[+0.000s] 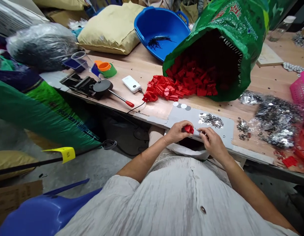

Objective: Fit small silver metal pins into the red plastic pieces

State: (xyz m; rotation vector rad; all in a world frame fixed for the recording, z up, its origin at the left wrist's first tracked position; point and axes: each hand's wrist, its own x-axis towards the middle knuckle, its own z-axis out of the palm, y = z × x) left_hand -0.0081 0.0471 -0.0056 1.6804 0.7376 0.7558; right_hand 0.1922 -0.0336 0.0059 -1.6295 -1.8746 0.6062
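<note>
Near the table's front edge, my left hand is closed around a small red plastic part. My right hand is beside it, its fingers pinched on a thin metal piece that points toward the red part. Whether the metal piece touches the red part is too small to tell. Both hands are over the front edge of a grey mat. On that mat lies a pile of small shiny metal pieces. Behind it, many more red plastic parts spill from a green sack.
A blue basin with thin black pieces stands behind. To the left are a white power bank and a lever tool with a red-tipped handle. Bags of metal parts and a pink basket are at right.
</note>
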